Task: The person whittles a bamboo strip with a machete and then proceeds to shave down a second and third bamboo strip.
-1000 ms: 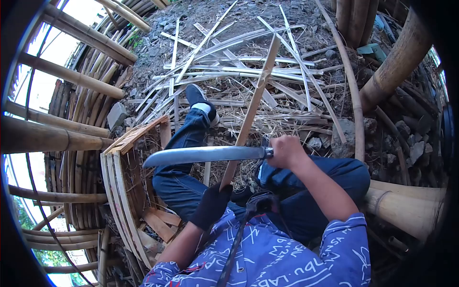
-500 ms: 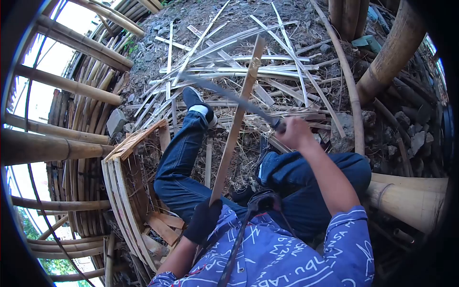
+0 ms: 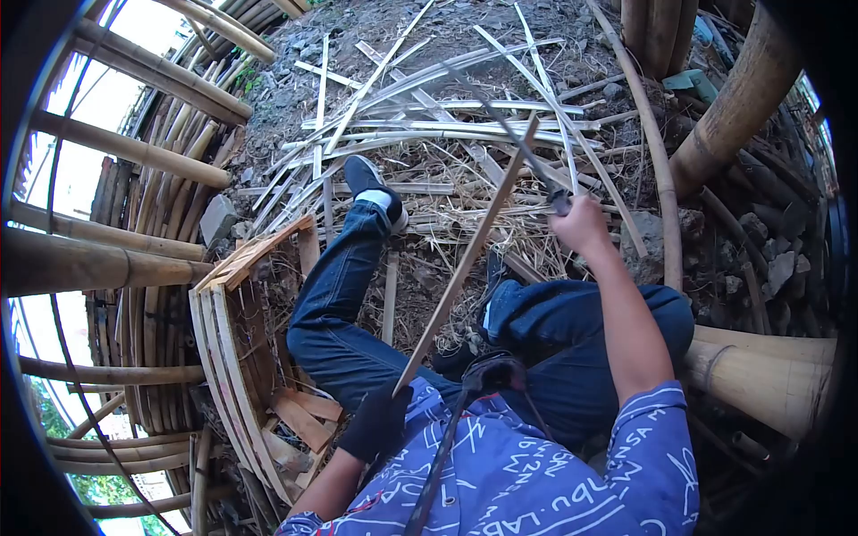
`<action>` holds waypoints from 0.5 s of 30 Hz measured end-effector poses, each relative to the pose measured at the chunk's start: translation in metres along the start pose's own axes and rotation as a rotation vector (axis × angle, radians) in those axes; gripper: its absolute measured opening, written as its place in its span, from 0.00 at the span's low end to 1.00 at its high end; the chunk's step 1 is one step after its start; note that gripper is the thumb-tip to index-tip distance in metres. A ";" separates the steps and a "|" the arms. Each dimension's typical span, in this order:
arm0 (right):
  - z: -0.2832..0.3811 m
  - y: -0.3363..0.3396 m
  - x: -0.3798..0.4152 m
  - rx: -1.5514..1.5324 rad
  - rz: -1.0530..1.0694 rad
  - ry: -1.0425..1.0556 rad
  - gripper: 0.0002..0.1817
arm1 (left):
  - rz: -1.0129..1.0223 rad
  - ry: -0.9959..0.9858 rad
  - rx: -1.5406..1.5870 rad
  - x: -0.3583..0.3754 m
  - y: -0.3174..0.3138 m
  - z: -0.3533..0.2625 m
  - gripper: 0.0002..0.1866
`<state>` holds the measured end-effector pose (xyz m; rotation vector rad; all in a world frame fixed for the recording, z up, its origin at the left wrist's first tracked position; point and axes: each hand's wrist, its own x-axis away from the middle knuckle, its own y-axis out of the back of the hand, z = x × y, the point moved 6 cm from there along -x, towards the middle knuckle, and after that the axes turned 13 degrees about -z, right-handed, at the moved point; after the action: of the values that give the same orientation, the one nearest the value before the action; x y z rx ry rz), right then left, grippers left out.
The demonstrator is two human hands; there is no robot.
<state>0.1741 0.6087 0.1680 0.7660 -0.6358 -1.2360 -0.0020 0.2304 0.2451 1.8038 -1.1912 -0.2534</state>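
Observation:
My left hand [image 3: 379, 420], in a dark glove, is closed around the lower end of a long bamboo strip [image 3: 465, 259]. The strip slants up and away to the right from my lap. In my bare right hand [image 3: 583, 223] is the dark handle of a machete [image 3: 525, 150]. Its long blade, blurred toward the tip, points up and left and crosses the strip near its far end in this view. Below my hands are my legs in jeans [image 3: 344, 286], bent and spread apart.
Split bamboo strips [image 3: 447, 129] lie crisscrossed on the stony ground ahead, with shavings nearer my feet. A slatted wooden crate [image 3: 219, 357] stands at my left. Thick bamboo poles [image 3: 737, 107] rise at right; a bamboo rack [image 3: 134, 161] fills the left side.
My right hand and the machete have moved right and slightly up, with the blade now pointing more steeply away. The strip's far end has swung right and lower, and the strip has turned more edge-on.

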 end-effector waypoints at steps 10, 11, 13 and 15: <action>0.109 -0.013 0.110 -0.346 0.147 0.692 0.12 | 0.066 0.341 0.449 -0.077 0.006 -0.029 0.14; 0.114 -0.015 0.119 -0.331 0.133 0.809 0.14 | 0.114 0.346 0.423 -0.082 0.004 -0.034 0.13; 0.116 -0.019 0.127 -0.288 0.160 0.829 0.12 | 0.136 0.356 0.590 -0.090 -0.006 -0.038 0.12; 0.107 -0.032 0.124 -0.061 0.254 0.732 0.12 | 0.162 0.367 0.754 -0.092 -0.015 -0.044 0.11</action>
<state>0.0996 0.4656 0.2089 0.9766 -0.0855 -0.6637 -0.0131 0.3319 0.2305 2.2295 -1.2377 0.6820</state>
